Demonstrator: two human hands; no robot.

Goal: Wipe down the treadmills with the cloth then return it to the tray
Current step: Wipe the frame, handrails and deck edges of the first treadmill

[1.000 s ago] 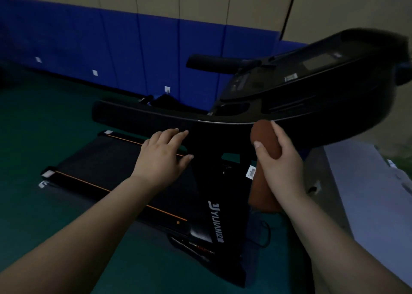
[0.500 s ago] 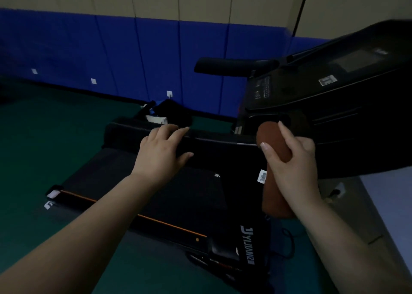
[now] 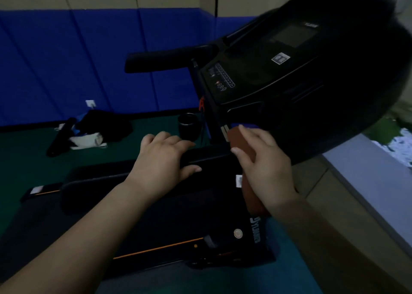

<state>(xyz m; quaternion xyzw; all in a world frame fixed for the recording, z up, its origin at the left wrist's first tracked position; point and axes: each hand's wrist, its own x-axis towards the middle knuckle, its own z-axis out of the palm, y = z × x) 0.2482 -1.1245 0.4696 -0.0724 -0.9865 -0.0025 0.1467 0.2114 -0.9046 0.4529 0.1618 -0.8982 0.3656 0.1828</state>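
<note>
Near the front of the treadmill (image 3: pixel 289 75), at the base of its console on the right, the right hand (image 3: pixel 265 166) grips the brown cloth (image 3: pixel 242 146), thumb on its left face and fingers curled over the top, so it is clamped on the folded bundle. The left hand (image 3: pixel 162 160) rests with fairly straight fingers on the near handrail (image 3: pixel 211 157), holding nothing. The cloth looks soft and light, folded thick enough to keep its shape; it should drape and slip little on the matte plastic. Holding it across the middle of the fold, as now, seems the sound grip, since a corner grip would let it unfold.

Dim light hides much: the console buttons are barely legible, the cloth's lower end disappears behind the wrist, and the dark heap (image 3: pixel 104 126) on the far floor cannot be identified. No tray is in view. A dark cup (image 3: pixel 188 125) stands beyond the handrail.
</note>
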